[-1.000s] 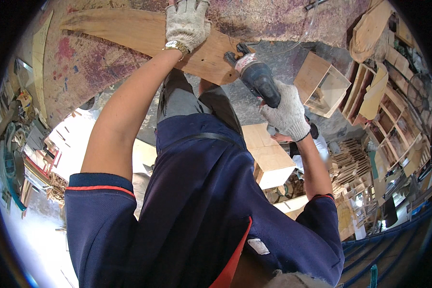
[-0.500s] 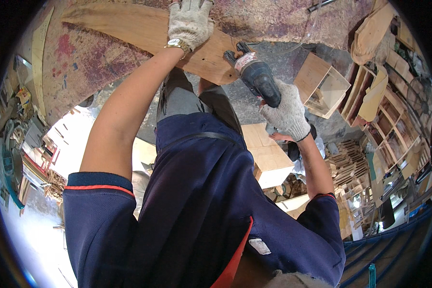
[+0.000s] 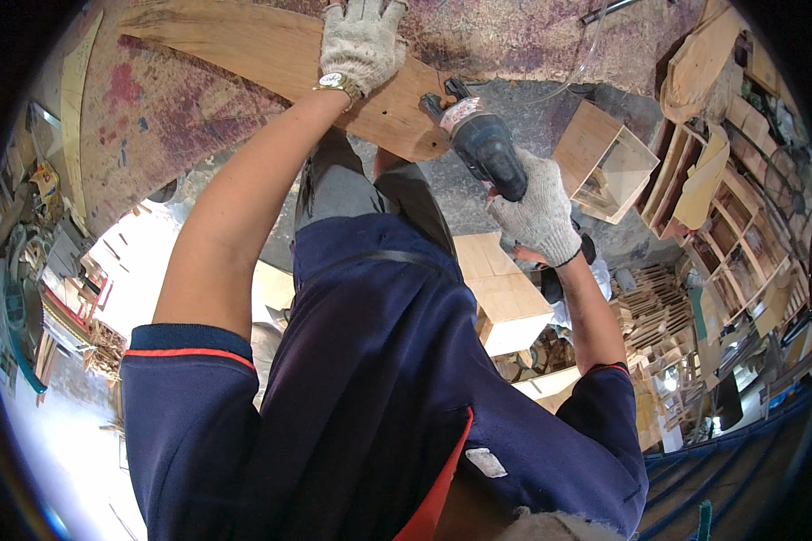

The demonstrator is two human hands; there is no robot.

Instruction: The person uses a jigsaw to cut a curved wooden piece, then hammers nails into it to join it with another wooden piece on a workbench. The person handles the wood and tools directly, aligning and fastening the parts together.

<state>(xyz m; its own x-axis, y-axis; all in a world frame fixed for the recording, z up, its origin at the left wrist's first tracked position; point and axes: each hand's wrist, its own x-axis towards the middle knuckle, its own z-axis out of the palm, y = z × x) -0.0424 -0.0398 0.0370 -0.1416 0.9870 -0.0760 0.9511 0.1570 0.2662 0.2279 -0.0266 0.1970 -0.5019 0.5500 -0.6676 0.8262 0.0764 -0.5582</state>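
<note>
A long curved brown wooden board (image 3: pixel 235 45) lies on a paint-stained work table, its near end jutting over the edge. My left hand (image 3: pixel 363 45), in a whitish knit glove with a watch at the wrist, rests flat on it, fingers spread; the fingertips run out of the picture. My right hand (image 3: pixel 537 203), gloved too, is closed around the rear of a dark power tool that looks like a jigsaw (image 3: pixel 483 144). The tool's forked black front is at the board's right end; whether it touches, I cannot tell. Small dark holes show near that end.
The stained table (image 3: pixel 180 126) spans the top. A thin clear hose or cord (image 3: pixel 576 79) runs near the tool. An open wooden box (image 3: pixel 604 162) stands at right, beside stacked wooden pieces (image 3: pixel 695 180). Another pale box (image 3: pixel 505 298) and part of another person are behind my right forearm.
My left hand and the board have shifted very slightly to the right. The right hand and the jigsaw look almost still.
</note>
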